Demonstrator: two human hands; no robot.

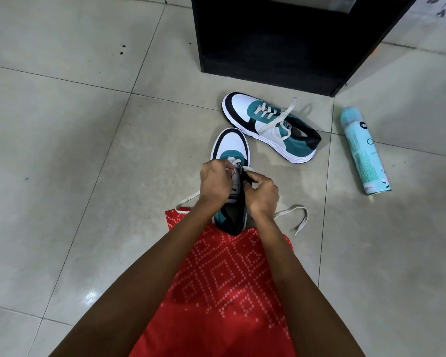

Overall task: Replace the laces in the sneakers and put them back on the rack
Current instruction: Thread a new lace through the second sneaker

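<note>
Two grips | left hand (215,181), right hand (264,193) pinch lace (232,161) on near sneaker (231,145) | can (363,150) sideways

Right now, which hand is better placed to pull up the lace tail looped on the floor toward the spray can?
Probably the right hand. The lace tail trails from beside its wrist, on its side of the near sneaker; the left hand would have to cross over.
</note>
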